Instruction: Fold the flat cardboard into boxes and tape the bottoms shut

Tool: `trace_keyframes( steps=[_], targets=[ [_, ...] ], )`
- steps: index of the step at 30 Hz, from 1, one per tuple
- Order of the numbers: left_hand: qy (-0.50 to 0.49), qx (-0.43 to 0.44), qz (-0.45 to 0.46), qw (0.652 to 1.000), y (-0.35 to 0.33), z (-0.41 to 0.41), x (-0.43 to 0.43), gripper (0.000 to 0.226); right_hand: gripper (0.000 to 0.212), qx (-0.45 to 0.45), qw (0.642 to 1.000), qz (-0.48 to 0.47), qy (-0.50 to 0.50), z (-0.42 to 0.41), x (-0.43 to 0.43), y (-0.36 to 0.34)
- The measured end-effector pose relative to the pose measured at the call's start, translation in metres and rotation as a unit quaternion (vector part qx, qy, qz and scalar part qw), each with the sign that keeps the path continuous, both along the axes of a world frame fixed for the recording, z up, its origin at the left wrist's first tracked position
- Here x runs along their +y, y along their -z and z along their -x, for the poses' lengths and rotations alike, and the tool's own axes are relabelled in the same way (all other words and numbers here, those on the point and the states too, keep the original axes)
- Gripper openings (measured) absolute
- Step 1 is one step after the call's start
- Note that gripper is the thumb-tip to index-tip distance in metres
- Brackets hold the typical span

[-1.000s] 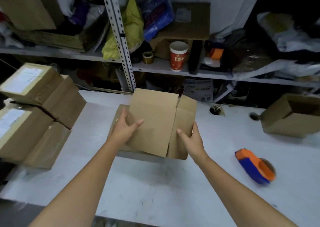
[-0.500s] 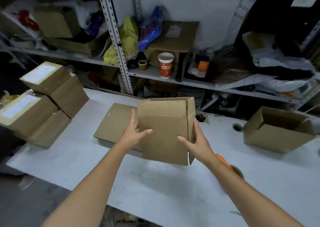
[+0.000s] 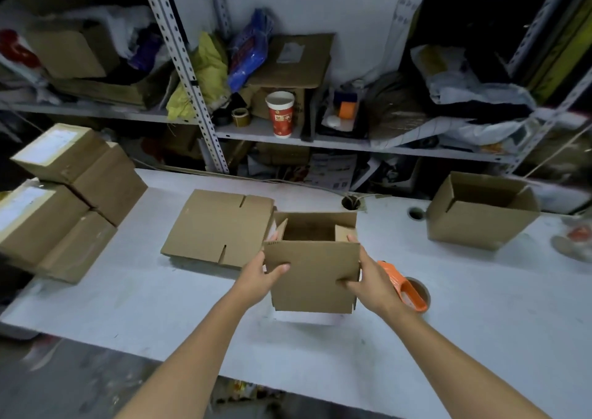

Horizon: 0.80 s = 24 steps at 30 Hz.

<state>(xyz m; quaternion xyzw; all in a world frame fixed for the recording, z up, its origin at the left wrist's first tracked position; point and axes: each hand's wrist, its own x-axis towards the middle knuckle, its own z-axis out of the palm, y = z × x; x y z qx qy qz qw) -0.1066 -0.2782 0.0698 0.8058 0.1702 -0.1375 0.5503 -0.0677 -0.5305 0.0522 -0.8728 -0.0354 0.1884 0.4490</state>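
Holding the opened box (image 3: 312,277) between them, the left hand (image 3: 259,277) and the right hand (image 3: 371,281) each grip one side edge, with the thumb on the near wall. The box stands upright over the surface (image 3: 160,316), its open end facing up and two small flaps leaning inward. The tape dispenser (image 3: 405,285) lies just beside the right hand, on its outer side, so I judge this hand the nearer one for taping. Flat cardboard (image 3: 217,226) lies at the left.
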Motion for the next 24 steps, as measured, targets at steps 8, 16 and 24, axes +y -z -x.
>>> trace_keyframes(
  steps=[8, 16, 24],
  targets=[
    [0.068, 0.032, -0.013, 0.997, 0.01, 0.008, -0.002, 0.049, 0.09, 0.029, 0.997, -0.039, 0.055, 0.022, -0.003, 0.01],
    [0.056, 0.045, 0.023, 0.997, 0.012, 0.015, -0.002, 0.063, 0.047, 0.067, 0.986, -0.1, 0.115, 0.029, 0.005, 0.007],
    [0.047, 0.094, 0.024, 0.994, 0.027, 0.016, -0.006, 0.099, 0.08, 0.056, 0.985, -0.096, 0.13, 0.04, 0.008, 0.01]
  ],
)
